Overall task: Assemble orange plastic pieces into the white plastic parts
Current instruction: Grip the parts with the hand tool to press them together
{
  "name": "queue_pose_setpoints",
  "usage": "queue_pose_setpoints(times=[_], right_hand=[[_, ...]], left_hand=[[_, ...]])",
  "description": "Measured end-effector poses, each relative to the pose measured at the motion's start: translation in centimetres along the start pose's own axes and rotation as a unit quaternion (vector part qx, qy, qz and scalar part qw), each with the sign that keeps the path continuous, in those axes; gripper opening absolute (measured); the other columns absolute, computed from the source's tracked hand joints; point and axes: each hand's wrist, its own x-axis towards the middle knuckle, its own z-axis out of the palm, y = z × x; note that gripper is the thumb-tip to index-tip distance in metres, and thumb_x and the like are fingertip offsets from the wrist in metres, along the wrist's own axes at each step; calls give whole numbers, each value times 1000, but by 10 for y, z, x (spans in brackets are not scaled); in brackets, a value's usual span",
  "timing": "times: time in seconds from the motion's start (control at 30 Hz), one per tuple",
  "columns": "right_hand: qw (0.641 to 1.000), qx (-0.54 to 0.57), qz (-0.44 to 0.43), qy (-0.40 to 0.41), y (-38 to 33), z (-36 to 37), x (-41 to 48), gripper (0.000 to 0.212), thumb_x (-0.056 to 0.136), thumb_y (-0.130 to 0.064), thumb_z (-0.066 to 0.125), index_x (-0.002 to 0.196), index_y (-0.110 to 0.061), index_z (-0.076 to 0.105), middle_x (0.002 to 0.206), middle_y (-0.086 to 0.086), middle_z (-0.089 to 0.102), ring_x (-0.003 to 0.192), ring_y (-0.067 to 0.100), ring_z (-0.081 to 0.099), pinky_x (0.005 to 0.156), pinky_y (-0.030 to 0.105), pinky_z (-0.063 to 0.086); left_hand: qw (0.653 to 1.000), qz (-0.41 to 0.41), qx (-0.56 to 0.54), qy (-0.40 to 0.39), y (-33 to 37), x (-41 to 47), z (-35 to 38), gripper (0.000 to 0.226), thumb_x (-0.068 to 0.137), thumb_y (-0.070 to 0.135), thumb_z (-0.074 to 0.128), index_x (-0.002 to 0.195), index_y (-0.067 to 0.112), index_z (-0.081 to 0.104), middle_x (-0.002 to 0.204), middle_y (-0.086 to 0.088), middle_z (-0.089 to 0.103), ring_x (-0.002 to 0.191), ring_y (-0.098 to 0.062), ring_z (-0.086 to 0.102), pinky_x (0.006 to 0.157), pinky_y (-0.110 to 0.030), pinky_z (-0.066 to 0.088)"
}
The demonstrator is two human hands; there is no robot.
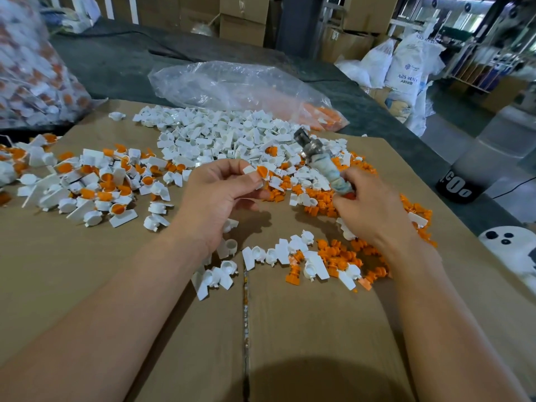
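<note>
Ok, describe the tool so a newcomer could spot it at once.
Start at the cardboard sheet, then the right hand above the loose orange pieces. The tool juts from its grip: the only metal-headed, rag-wrapped rod in sight.

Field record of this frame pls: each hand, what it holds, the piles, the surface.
left hand: pinches white part with orange piece
right hand: grips cloth-wrapped tool, metal end pointing away
assembled pile: left of the hands
white parts pile: behind the hands
loose orange pieces: around the right hand
clear bag: behind white pile, some orange inside
surface: cardboard
</note>
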Motion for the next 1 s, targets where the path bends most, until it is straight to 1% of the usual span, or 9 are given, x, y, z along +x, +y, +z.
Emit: queue_pose_setpoints(times=[0.17, 0.23, 0.33, 0.47, 0.6, 0.7, 0.77, 0.87, 1.0], right_hand=[[998, 19, -39, -33, -9, 6, -3, 15, 81, -18, 54, 95, -17, 52, 85, -2, 53, 75, 14, 47, 58, 27, 32], [998, 19, -51, -37, -13, 8, -5, 20, 81, -19, 54, 100, -16, 53, 87, -4, 52, 78, 14, 46, 59, 25, 33], [996, 22, -64, -53, -18, 11, -6, 19, 81, -20, 57, 99, -20, 51, 85, -7, 48, 75, 9, 43, 60, 16, 33], [994, 6, -77, -76, -21, 15, -7, 15, 81, -23, 58, 91, -21, 47, 81, -6, 46, 72, 8, 40, 58, 18, 31], [993, 4, -79, -83, -21, 16, -8, 16, 80, -24, 57, 88, -24, 44, 74, -14, 41, 67, 4, 38, 54, 21, 26], [992, 15, -77, -95, -22, 15, -9, 15, 81, -21, 57, 86, -24, 43, 72, -13, 42, 65, 5, 39, 53, 23, 26], [991, 16, -74, -107, -23, 14, -9, 15, 81, -20, 56, 81, -25, 42, 69, -10, 42, 63, 6, 39, 51, 26, 26], [990, 13, -75, -119, -25, 14, -10, 27, 82, -20, 55, 69, -29, 33, 65, -9, 41, 59, 7, 38, 50, 29, 25], [989, 19, -71, -130, -25, 15, -9, 28, 83, -19, 55, 70, -30, 33, 64, -11, 40, 59, 6, 38, 50, 27, 25]], left_hand=[[999, 30, -20, 16, 0, 2, 3, 13, 84, -5, 57, 78, 7, 56, 55, 3, 65, 55, -11, 66, 43, -17, 48], [999, 37, -23, 17, 0, 2, 3, 14, 85, -5, 56, 77, 7, 56, 56, 4, 65, 55, -10, 66, 43, -16, 48], [999, 48, -17, 19, -1, 1, 3, 14, 84, -4, 57, 77, 8, 56, 61, 1, 66, 57, -10, 66, 44, -16, 48], [998, 58, -9, 26, -2, 1, 4, 14, 84, -4, 56, 76, 8, 56, 74, -11, 63, 55, -9, 66, 43, -15, 47], [998, 64, 0, 30, -3, 2, 4, 15, 84, -4, 57, 76, 8, 56, 73, -11, 62, 54, -8, 66, 42, -15, 46], [997, 64, 8, 32, -4, 2, 4, 14, 84, -4, 57, 76, 8, 56, 74, -10, 62, 54, -8, 65, 42, -15, 46], [997, 63, 9, 34, -4, 3, 3, 16, 84, -5, 57, 75, 9, 56, 71, -8, 63, 54, -8, 65, 43, -15, 47], [998, 57, 9, 39, -5, 4, 3, 19, 84, -7, 55, 73, 9, 56, 58, 3, 65, 52, -8, 64, 44, -16, 48], [998, 48, 5, 39, -5, 4, 3, 20, 84, -8, 55, 73, 8, 55, 52, 4, 64, 49, -8, 63, 45, -16, 49]])
